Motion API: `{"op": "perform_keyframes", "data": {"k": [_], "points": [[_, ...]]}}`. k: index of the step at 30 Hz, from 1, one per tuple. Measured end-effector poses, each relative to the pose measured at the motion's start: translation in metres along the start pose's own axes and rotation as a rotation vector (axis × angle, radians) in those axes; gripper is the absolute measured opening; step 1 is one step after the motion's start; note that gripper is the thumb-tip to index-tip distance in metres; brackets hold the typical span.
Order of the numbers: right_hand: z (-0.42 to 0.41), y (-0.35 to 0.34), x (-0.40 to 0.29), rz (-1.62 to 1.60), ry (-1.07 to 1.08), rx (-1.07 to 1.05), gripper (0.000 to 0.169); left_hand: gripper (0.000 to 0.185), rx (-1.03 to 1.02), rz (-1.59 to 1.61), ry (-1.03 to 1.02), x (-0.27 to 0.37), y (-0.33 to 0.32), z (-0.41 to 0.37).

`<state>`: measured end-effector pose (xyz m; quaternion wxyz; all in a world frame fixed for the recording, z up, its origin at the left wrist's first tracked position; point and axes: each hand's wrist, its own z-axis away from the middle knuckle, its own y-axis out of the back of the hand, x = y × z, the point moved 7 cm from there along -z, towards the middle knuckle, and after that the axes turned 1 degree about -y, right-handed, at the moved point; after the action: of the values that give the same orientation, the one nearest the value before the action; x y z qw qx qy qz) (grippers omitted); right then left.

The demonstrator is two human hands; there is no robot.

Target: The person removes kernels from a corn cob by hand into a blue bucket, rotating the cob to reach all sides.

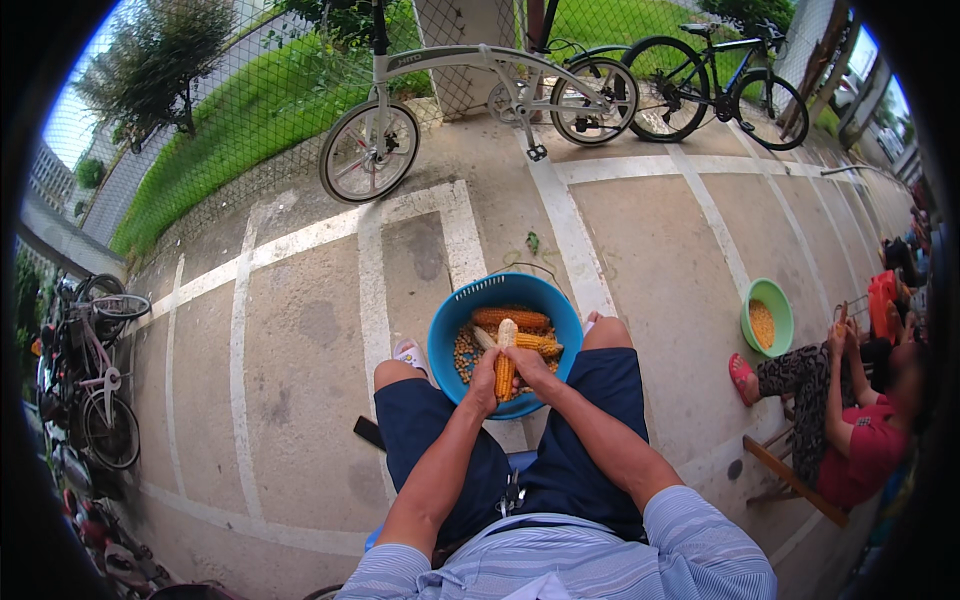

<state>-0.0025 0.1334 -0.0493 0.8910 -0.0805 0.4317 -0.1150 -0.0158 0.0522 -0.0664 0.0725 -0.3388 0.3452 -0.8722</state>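
Note:
A partly shelled corn cob (505, 367) is held upright over a blue plastic basin (441, 337) between my knees. Its far end is bare and pale; yellow kernels cover the nearer part. My left hand (484, 382) grips it from the left, and my right hand (529, 369) presses on it from the right, fingers partly hidden. Inside the basin lie an orange corn cob (510, 317) at the far side, a yellow corn cob (540, 344) to the right, a pale cob or husk piece (484, 337) to the left, and loose kernels (464, 354).
A black phone-like object (369, 433) lies by my left leg. At right, a seated person (855, 442) holds something near a green basin (786, 319) of kernels. A folding bicycle (480, 60) and a black bicycle (720, 82) stand ahead by the fence; more bicycles (105, 375) are left.

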Motion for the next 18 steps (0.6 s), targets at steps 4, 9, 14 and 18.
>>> {"op": "perform_keyframes", "data": {"k": [4,9,14,18], "points": [[0.0016,-0.0008,-0.0007,-0.002,-0.018,0.006,0.039,0.040,-0.004,0.011,0.006,-0.0011,0.0027,-0.0014],[-0.0016,-0.0007,-0.0013,0.018,-0.006,-0.020,0.037,0.040,-0.001,0.015,0.014,0.0003,-0.0001,0.0009],[-0.0032,-0.0009,-0.0004,0.004,0.006,-0.050,0.036,0.040,0.020,-0.001,0.004,0.0042,-0.0032,0.0043],[-0.0062,-0.0001,0.0019,0.017,-0.004,-0.039,0.036,0.038,0.032,0.012,0.002,0.0042,-0.0011,0.0032]]}}
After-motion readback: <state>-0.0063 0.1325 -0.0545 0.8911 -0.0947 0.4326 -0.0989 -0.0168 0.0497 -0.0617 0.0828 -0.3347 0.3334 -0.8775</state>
